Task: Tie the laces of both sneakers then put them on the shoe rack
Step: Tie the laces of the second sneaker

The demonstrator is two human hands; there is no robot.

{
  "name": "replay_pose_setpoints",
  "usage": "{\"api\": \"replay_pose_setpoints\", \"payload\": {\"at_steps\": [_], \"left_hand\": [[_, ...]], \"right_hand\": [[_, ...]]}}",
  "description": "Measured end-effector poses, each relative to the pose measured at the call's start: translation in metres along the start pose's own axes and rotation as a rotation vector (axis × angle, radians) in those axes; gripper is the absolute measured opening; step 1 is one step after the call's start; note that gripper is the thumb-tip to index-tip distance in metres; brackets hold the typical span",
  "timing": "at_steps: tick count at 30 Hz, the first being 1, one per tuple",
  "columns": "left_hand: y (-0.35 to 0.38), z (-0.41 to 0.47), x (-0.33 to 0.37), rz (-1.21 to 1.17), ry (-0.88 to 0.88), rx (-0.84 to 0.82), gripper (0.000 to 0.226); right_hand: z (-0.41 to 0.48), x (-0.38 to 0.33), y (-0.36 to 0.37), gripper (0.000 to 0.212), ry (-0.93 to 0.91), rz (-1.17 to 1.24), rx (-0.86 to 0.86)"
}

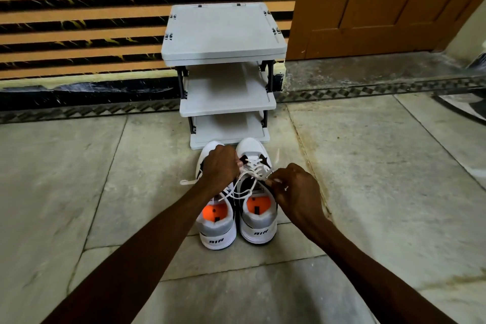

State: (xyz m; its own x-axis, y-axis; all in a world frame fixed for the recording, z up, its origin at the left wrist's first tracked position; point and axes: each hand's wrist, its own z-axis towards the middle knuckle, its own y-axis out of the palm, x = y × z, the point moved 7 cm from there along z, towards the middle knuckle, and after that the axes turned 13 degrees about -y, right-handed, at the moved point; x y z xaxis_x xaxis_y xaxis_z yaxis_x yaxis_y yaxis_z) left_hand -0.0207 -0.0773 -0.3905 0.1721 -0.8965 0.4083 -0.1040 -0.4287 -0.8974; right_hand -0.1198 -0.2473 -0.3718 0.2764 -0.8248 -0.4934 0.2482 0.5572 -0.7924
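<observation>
Both hands are over the right sneaker [259, 208], which sits on the stone floor [368, 179] just in front of the rack [223, 31], toes toward it, with the left sneaker [217, 226] touching it side by side. The left hand [221, 166] is clenched around one lace end above the toe area, pulling up and away; the right hand [294, 189] pinches the other strand of the lace [249, 179] between fingertips near the tongue. This looks like the first crossing or the loop stage on the right shoe, and the knot is not closed yet. To do it well, keep even tension on both strands, draw the crossing down snug against the tongue before forming loops, and don't let the shoe lift or slide on that smooth floor. A loose white lace end [188, 181] trails off the left sneaker, so that one looks still untied. The laces are flat, pale and limp; the shoes are white with dark panels, padded grey collars and bright orange insoles. The rack is grey plastic, three flat rimmed shelves on dark folding struts, all bare
</observation>
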Motion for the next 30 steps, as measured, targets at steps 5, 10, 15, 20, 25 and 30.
{"api": "replay_pose_setpoints", "payload": {"at_steps": [5, 10, 15, 20, 25, 30], "left_hand": [[-0.001, -0.008, 0.010, 0.100, 0.053, 0.105, 0.021], [-0.002, -0.002, 0.000, -0.148, -0.066, 0.023, 0.015], [0.003, 0.001, -0.013, -0.456, -0.171, -0.095, 0.012], [0.006, -0.002, -0.013, -0.667, -0.268, -0.185, 0.012], [0.014, -0.002, -0.012, -0.778, -0.334, -0.298, 0.021], [0.009, 0.007, -0.011, -0.320, -0.251, -0.036, 0.025]], "right_hand": [[-0.009, 0.009, -0.003, 0.009, 0.069, 0.066, -0.038], [-0.002, 0.006, -0.013, 0.015, 0.045, 0.143, -0.006], [0.007, 0.017, -0.002, 0.011, 0.361, 0.729, 0.070], [0.013, 0.012, 0.016, 0.012, 0.617, 1.191, 0.012], [0.016, 0.015, 0.018, 0.018, 0.647, 1.071, 0.052], [0.018, 0.009, 0.031, 0.026, 0.711, 1.053, -0.016]]}}
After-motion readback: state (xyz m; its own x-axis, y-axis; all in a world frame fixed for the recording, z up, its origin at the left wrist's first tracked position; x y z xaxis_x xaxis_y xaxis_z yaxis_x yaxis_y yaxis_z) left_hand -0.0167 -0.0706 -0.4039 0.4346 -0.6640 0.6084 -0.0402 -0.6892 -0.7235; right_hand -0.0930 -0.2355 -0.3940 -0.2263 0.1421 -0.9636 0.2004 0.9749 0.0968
